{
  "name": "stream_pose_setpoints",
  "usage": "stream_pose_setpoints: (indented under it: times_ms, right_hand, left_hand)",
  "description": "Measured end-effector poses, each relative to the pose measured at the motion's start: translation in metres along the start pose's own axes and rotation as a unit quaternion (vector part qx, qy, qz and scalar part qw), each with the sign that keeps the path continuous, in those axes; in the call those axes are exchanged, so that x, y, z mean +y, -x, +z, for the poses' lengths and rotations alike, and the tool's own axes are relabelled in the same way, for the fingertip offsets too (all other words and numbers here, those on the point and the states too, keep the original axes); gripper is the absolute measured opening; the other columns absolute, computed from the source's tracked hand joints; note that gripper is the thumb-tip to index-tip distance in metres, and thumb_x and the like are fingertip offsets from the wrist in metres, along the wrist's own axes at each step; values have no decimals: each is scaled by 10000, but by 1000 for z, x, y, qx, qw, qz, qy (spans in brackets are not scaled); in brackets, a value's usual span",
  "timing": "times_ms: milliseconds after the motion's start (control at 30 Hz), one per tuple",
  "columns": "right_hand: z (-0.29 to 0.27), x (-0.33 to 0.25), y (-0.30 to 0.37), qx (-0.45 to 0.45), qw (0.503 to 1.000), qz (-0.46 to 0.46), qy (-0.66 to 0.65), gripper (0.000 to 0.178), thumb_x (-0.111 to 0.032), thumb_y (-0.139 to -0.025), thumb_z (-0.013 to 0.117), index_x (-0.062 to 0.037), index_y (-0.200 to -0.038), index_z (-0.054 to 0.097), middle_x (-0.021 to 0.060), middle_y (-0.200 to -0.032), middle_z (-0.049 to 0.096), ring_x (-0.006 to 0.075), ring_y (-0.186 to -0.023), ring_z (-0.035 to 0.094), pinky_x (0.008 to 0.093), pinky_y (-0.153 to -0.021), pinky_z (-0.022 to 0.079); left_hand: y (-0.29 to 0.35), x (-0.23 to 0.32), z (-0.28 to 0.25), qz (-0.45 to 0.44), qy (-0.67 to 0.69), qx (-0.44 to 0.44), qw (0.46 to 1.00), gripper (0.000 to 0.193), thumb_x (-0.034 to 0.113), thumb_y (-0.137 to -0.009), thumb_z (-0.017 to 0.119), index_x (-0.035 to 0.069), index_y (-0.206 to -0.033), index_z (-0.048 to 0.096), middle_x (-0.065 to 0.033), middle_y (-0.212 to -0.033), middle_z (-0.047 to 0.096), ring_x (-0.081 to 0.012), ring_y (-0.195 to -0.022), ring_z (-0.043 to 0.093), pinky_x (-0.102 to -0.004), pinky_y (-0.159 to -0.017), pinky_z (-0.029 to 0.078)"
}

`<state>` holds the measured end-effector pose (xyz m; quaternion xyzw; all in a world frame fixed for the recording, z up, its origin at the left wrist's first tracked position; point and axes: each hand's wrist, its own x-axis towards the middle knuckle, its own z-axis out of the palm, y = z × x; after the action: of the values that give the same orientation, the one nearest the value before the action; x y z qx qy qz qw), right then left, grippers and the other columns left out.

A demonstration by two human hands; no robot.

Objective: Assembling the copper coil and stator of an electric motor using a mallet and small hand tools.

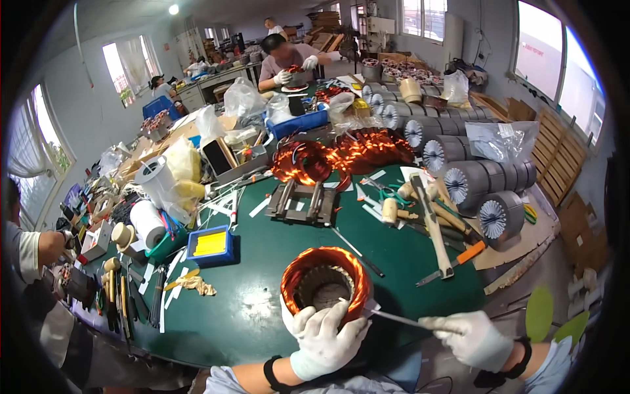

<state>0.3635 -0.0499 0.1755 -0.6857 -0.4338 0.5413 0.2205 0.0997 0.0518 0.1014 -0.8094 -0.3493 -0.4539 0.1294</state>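
Note:
In front of me on the green table stands a motor stator [359,281], its ring of orange copper windings round the top and its bore facing up. My left hand [328,336], in a white glove, grips its near rim, with fingers bent over the windings. My right hand [478,340], also gloved, is closed round a thin, straight metal tool [398,318]. The tool points left, and its tip is at the right side of the stator. The glove hides the tool's handle end. A piece of white paper shows at the stator's right side, near the tip.
Past the stator are a metal stand [300,205], loose copper coils [374,152] and a thin rod [357,251]. Mallets [430,226] and an orange-handled knife [453,262] lie right, before grey stators [502,220]. A blue bin [210,246] of yellow strips stands left. Co-workers [292,59] sit beyond.

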Motion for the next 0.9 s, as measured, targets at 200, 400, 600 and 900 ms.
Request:
stream_pose_setpoints:
  times_ms: [200, 400, 600, 900]
  right_hand:
    - [14, -11, -17, -4, 997, 19, -77, 333, -19, -1040, 553, 6, -1353, 664, -2, -905, 637, 57, -786, 539, 223, -710, 464]
    - [16, -30, -34, -31, 877, -292, 381, 189, -80, -992, 603, 37, -1139, 626, 100, -968, 630, 223, -727, 672, 326, -672, 572]
    - [20, -40, -62, -44, 823, -312, 473, 185, -166, -919, 708, -79, -1073, 652, 122, -810, 679, 341, -770, 695, 440, -655, 554]
    - [30, 11, -112, -69, 876, -277, 388, 220, -196, -783, 754, -84, -971, 732, 102, -729, 630, 334, -687, 651, 461, -613, 502]
  left_hand:
    - [17, -10, 16, 58, 13, 33, 998, 319, 282, -627, 894, 274, -899, 727, -13, -1150, 672, -158, -948, 578, -382, -873, 394]
    - [-17, -14, -16, 22, 98, -52, 994, 303, 267, -632, 884, 213, -889, 732, -86, -1159, 676, -237, -925, 622, -397, -886, 434]
    - [-109, -108, -19, 53, 135, -159, 977, 327, 47, -804, 745, 39, -1126, 691, -170, -1117, 680, -365, -1038, 667, -422, -924, 526]
    - [-92, -144, 60, 31, 396, -295, 869, 308, 146, -788, 768, 26, -1069, 730, -140, -1000, 721, -338, -982, 668, -407, -910, 525]
